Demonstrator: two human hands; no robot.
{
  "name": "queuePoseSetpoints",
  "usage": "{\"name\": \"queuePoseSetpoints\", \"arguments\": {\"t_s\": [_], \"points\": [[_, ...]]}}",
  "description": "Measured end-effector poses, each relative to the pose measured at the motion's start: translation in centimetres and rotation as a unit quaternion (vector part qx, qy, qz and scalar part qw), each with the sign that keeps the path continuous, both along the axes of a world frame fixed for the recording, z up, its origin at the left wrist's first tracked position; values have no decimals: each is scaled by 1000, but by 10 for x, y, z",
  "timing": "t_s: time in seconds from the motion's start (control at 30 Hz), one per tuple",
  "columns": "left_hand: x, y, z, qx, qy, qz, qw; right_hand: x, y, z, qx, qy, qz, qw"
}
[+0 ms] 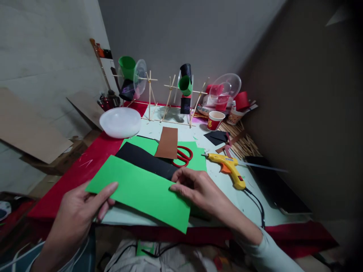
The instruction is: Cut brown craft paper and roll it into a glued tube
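A green paper rectangle [138, 190] is held up over the table's front edge. My left hand [82, 206] pinches its left end, thumb on top and fingers beneath. At the upper right edge, my right hand [198, 189] grips the same sheet between thumb and fingers. Behind it lies a black paper strip [146, 160], partly covered by the green one. A brown paper piece [168, 143] rests over part of the red-handled scissors [185, 155], whose blades are mostly hidden. Under these is a larger green sheet [195, 151].
A yellow hot glue gun [231, 166] with a glue stick lies right, near a dark flat device [275, 189]. Stick frames with paper cups [185, 86] stand at the back. A white bowl [120, 122], a red paper cup [215, 120] and bundled sticks [244, 143] surround the work area.
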State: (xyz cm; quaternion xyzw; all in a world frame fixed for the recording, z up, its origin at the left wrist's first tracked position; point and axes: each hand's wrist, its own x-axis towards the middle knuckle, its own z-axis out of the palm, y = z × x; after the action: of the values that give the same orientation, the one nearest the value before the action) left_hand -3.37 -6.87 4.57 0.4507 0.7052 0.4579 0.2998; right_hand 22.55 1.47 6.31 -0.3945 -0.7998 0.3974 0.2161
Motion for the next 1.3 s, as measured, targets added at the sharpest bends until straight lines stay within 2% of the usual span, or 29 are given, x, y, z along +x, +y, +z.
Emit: {"name": "queuePoseSetpoints", "arguments": {"t_s": [0.07,0.1,0.17,0.2,0.27,0.33,0.4,0.43,0.53,0.7,0.87,1.1,1.2,1.3], "points": [[-8,12,2,6,24,19,1000,-7,15,-1,41,-22,-11,999],[-12,18,2,14,71,28,997,-10,22,-2,59,-34,-14,998],[-17,27,-3,53,237,40,969,-16,31,-6,89,-57,-14,994],[-18,31,-8,85,325,25,942,-18,34,-7,103,-72,-10,992],[-19,35,-22,177,436,-58,881,-18,39,-9,128,-110,-9,986],[-17,38,-38,243,476,-181,825,-13,46,-9,157,-158,-34,974],[-14,41,-50,248,501,-255,789,-5,55,-8,191,-211,-74,956],[-13,42,-55,240,514,-270,778,-1,59,-8,206,-236,-89,946],[-11,46,-61,218,542,-274,764,6,70,-9,230,-298,-89,922],[-11,48,-60,237,562,-266,747,2,77,-13,254,-362,-78,893],[-11,47,-60,225,569,-278,740,-8,88,-5,299,-387,-99,867],[4,43,-62,220,569,-249,752,-27,119,-7,381,-370,-120,839],[9,43,-63,234,567,-238,753,-22,129,-8,416,-338,-106,837],[10,45,-64,240,569,-228,753,-8,119,-3,453,-286,-101,838]]}}
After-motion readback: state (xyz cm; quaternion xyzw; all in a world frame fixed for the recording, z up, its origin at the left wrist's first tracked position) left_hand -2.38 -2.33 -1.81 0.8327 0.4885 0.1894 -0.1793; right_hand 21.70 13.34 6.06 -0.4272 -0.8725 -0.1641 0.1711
